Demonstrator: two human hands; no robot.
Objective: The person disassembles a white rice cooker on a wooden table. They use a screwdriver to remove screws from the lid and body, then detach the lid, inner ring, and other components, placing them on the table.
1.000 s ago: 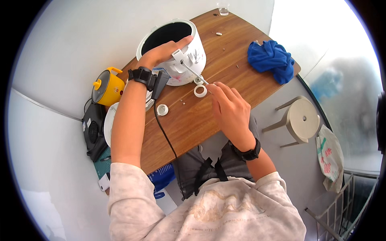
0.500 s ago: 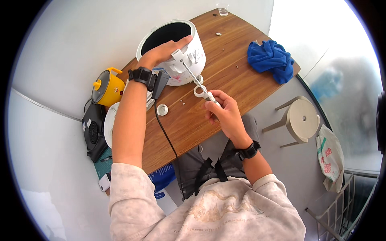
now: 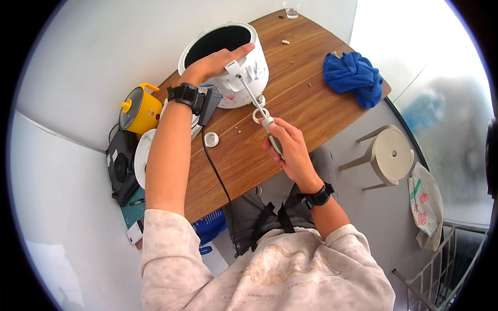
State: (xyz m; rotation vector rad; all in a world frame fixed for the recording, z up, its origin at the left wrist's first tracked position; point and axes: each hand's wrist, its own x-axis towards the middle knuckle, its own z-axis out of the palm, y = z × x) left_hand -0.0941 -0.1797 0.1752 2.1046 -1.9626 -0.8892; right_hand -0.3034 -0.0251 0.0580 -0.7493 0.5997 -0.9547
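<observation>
A white rice cooker body (image 3: 257,78) with a dark inside and a flower print stands on the wooden table (image 3: 306,111). My left hand (image 3: 215,65) is closed over its near rim, the fingers stretched along the edge by a small white bracket (image 3: 233,68) on the wall. In my right hand (image 3: 290,147) is a screwdriver (image 3: 253,97) with a white and grey handle. Its shaft points up and left, and the tip meets a dark screw spot just under the bracket. A white ring (image 3: 261,115) lies below the shaft, beside the cooker's base.
A white round cap (image 3: 211,139) and small screws (image 3: 239,130) lie nearer me. Left are a yellow pot (image 3: 141,109), a black appliance (image 3: 122,166) and white plates. A blue cloth (image 3: 354,80) and a cup of water (image 3: 291,10) sit farther off; a stool (image 3: 392,154) stands right.
My right fingers have shifted round the screwdriver handle, which now shows more of its grey part. The tip stays at the same spot, and my left hand keeps its hold. The view has shifted slightly.
</observation>
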